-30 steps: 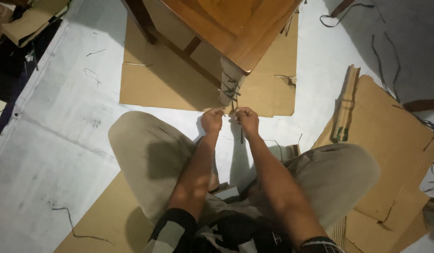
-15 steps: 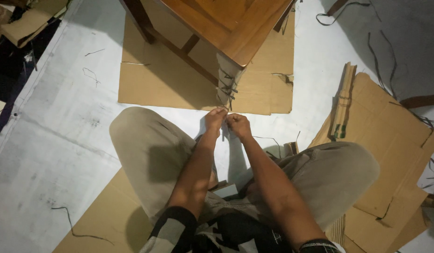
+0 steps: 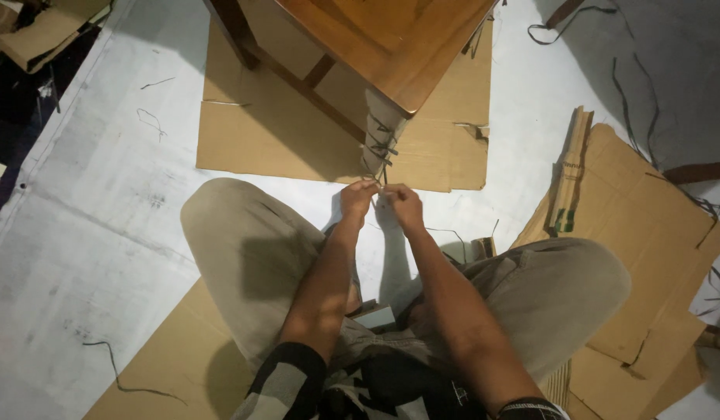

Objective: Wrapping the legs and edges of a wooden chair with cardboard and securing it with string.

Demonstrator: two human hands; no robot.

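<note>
Dark cord (image 3: 381, 173) pinched between left hand (image 3: 355, 199), right hand (image 3: 406, 204), below wrapped table leg (image 3: 378, 138)

A brown wooden table (image 3: 391, 39) stands at the top of the view on a flat sheet of brown cardboard (image 3: 259, 140), which lies on the white floor covering (image 3: 103, 233). The table's cardboard-wrapped leg (image 3: 381, 128), bound with dark string (image 3: 383, 148), is at the near corner. Just before it, the left hand (image 3: 355, 199) and right hand (image 3: 404, 204) meet side by side, between the person's knees. To the right lies a folded strip of brown cardboard (image 3: 574, 167) on more cardboard sheets (image 3: 655, 257).
</note>
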